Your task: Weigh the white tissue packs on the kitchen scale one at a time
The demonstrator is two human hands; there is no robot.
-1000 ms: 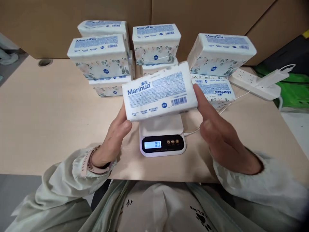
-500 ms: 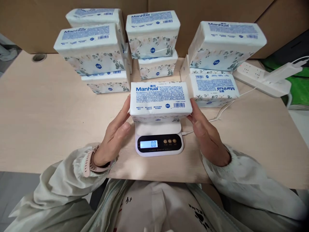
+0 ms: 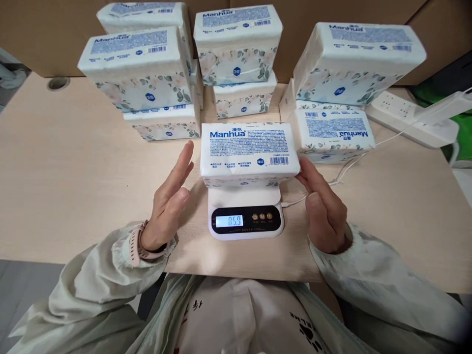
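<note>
A white-and-blue tissue pack (image 3: 249,152) lies on the plate of a white digital kitchen scale (image 3: 243,195), hiding the plate's rear part. Digits are lit on the scale's display (image 3: 229,221), though they are hard to read exactly. To the left of the pack, my left hand (image 3: 168,196) is apart from it, its fingers stretched out and empty. My right hand (image 3: 324,209) stands at the pack's right end with straight fingers; its fingertips are very close to the corner, and I cannot tell whether they touch.
Stacked tissue packs stand behind at left (image 3: 134,69), middle (image 3: 238,46) and right (image 3: 357,66). A white power strip (image 3: 409,118) lies at the right, and a white cable (image 3: 341,174) runs to the scale. Cardboard (image 3: 254,4) rises along the table's back.
My left hand has moved left, away from the pack. My right hand has shifted slightly outward. The scale display has changed from 0.0 to other digits.
</note>
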